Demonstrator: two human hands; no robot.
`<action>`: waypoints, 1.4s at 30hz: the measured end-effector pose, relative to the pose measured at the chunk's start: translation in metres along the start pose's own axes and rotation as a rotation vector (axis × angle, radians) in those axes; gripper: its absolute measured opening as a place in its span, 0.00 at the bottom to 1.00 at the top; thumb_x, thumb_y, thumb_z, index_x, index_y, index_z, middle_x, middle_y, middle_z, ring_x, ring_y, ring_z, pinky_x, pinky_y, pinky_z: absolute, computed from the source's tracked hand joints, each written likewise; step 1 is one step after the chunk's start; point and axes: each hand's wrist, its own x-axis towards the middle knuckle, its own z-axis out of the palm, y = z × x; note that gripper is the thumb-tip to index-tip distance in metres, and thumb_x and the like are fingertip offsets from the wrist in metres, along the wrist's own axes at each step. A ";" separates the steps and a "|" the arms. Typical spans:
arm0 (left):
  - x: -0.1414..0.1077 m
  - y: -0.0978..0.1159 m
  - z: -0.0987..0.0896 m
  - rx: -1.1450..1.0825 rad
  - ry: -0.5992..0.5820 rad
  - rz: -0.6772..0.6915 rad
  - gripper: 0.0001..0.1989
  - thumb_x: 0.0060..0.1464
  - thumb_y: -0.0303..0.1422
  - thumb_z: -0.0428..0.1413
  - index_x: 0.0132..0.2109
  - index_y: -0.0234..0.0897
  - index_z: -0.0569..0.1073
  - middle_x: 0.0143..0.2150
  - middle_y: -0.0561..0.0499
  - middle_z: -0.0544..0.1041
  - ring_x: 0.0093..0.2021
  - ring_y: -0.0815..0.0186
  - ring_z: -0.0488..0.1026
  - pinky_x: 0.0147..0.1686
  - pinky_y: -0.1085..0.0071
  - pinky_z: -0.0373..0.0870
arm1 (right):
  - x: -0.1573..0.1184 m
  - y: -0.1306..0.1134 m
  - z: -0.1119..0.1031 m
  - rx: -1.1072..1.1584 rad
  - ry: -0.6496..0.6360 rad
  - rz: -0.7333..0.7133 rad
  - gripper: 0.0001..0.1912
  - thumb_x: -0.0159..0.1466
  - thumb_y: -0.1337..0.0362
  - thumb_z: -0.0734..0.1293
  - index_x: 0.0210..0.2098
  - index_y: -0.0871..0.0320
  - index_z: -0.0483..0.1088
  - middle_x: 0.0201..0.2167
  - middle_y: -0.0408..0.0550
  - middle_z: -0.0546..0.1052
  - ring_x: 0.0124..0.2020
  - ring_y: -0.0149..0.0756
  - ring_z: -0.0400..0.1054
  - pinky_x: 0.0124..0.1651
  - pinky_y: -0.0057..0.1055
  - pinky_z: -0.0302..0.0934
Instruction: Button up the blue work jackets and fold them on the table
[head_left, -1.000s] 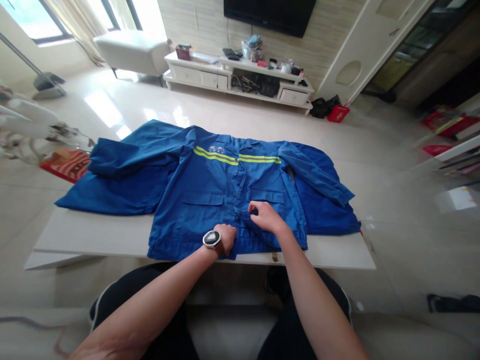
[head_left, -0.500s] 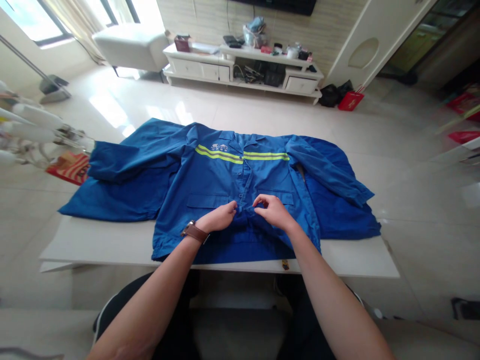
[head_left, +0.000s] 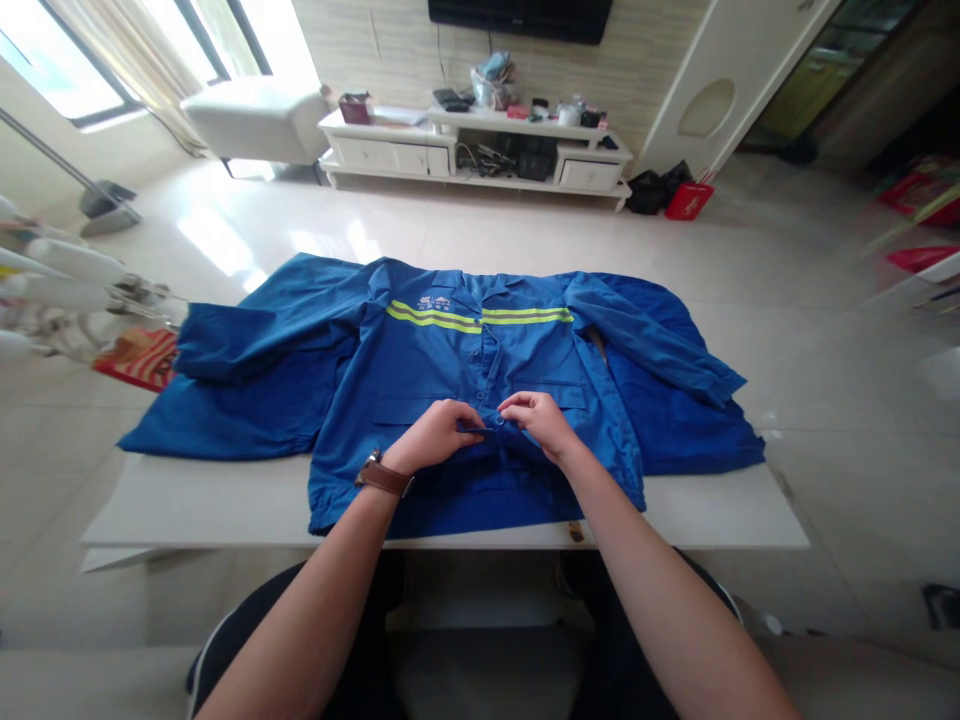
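Observation:
A blue work jacket [head_left: 427,365] with yellow-and-grey reflective stripes lies front up, its collar away from me. Its sleeves spread to both sides over more blue cloth [head_left: 247,405]. At the lower front opening, my left hand [head_left: 444,432], with a brown-strapped watch [head_left: 384,474] on the wrist, pinches one front edge. My right hand [head_left: 541,418] is closed in a pinch on the other front edge, close to a small round button [head_left: 500,421]. The lower front is lifted a little between the hands. Several buttons run up the opening toward the collar.
The jacket rests on a white table [head_left: 217,500]; a small dark-and-gold item [head_left: 576,531] lies at its near edge. Left are white thread cones [head_left: 75,260] and a red striped bag [head_left: 139,355]. A white TV cabinet [head_left: 375,155] stands across the floor.
My left hand has turned, its fingers now reaching further right along the jacket's front edge. The right hand has shifted slightly left, and a button shows beside its fingertips. The view has tilted slightly up.

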 end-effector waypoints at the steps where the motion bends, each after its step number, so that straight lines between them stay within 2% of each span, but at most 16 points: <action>1: 0.001 0.001 0.001 -0.029 0.012 -0.010 0.05 0.53 0.31 0.63 0.36 0.36 0.82 0.35 0.49 0.83 0.37 0.63 0.76 0.41 0.70 0.69 | -0.001 0.000 0.001 0.003 -0.026 0.015 0.09 0.45 0.63 0.71 0.26 0.59 0.78 0.21 0.42 0.76 0.24 0.29 0.62 0.30 0.28 0.56; 5: 0.002 0.001 0.003 -0.076 0.021 -0.013 0.06 0.53 0.33 0.64 0.37 0.36 0.84 0.36 0.49 0.84 0.38 0.62 0.79 0.43 0.69 0.71 | -0.002 0.003 0.006 0.023 -0.088 0.022 0.09 0.44 0.64 0.71 0.27 0.59 0.77 0.20 0.40 0.74 0.24 0.28 0.61 0.30 0.28 0.56; 8: 0.003 0.000 0.003 -0.070 0.009 -0.007 0.08 0.55 0.34 0.61 0.39 0.37 0.84 0.38 0.49 0.85 0.40 0.61 0.79 0.46 0.68 0.71 | 0.000 0.008 0.007 -0.002 -0.070 -0.015 0.09 0.44 0.63 0.72 0.26 0.58 0.75 0.23 0.40 0.74 0.25 0.29 0.62 0.32 0.28 0.57; 11: 0.002 0.000 0.003 -0.073 0.012 -0.004 0.09 0.56 0.34 0.60 0.39 0.37 0.83 0.38 0.50 0.84 0.40 0.62 0.78 0.44 0.69 0.71 | 0.002 0.012 0.007 -0.056 -0.030 -0.071 0.10 0.44 0.62 0.73 0.26 0.58 0.72 0.28 0.41 0.76 0.29 0.31 0.64 0.35 0.29 0.59; 15: 0.000 0.003 0.002 -0.084 0.019 0.015 0.10 0.57 0.35 0.58 0.39 0.36 0.81 0.36 0.50 0.83 0.37 0.63 0.75 0.41 0.70 0.68 | 0.003 0.013 0.007 -0.107 -0.059 -0.122 0.09 0.45 0.63 0.71 0.27 0.58 0.73 0.30 0.43 0.76 0.35 0.33 0.66 0.39 0.30 0.60; 21: 0.000 0.004 0.004 -0.058 0.003 0.034 0.10 0.58 0.36 0.57 0.39 0.36 0.81 0.35 0.51 0.81 0.36 0.65 0.73 0.38 0.70 0.66 | 0.002 0.014 0.007 -0.084 -0.126 -0.076 0.09 0.44 0.66 0.69 0.27 0.58 0.73 0.23 0.39 0.71 0.27 0.30 0.62 0.32 0.28 0.56; 28: 0.000 0.003 0.005 -0.064 -0.021 -0.006 0.11 0.58 0.38 0.59 0.39 0.36 0.82 0.36 0.50 0.83 0.36 0.64 0.74 0.40 0.69 0.67 | 0.000 0.014 0.007 -0.007 -0.165 0.026 0.11 0.43 0.65 0.71 0.28 0.58 0.72 0.20 0.37 0.69 0.23 0.27 0.59 0.28 0.26 0.51; 36: -0.001 -0.003 0.002 -0.011 -0.007 -0.028 0.11 0.52 0.39 0.65 0.37 0.36 0.79 0.33 0.50 0.80 0.35 0.64 0.74 0.37 0.70 0.67 | 0.000 0.017 0.011 -0.004 -0.259 0.071 0.14 0.43 0.69 0.70 0.32 0.58 0.75 0.22 0.39 0.74 0.24 0.27 0.62 0.28 0.24 0.50; 42: 0.000 -0.006 0.006 -0.027 0.008 0.001 0.08 0.55 0.37 0.62 0.36 0.36 0.77 0.36 0.51 0.80 0.38 0.64 0.73 0.41 0.70 0.68 | -0.001 0.016 0.010 -0.001 -0.252 0.068 0.14 0.44 0.67 0.70 0.33 0.59 0.74 0.20 0.36 0.70 0.21 0.26 0.57 0.26 0.25 0.47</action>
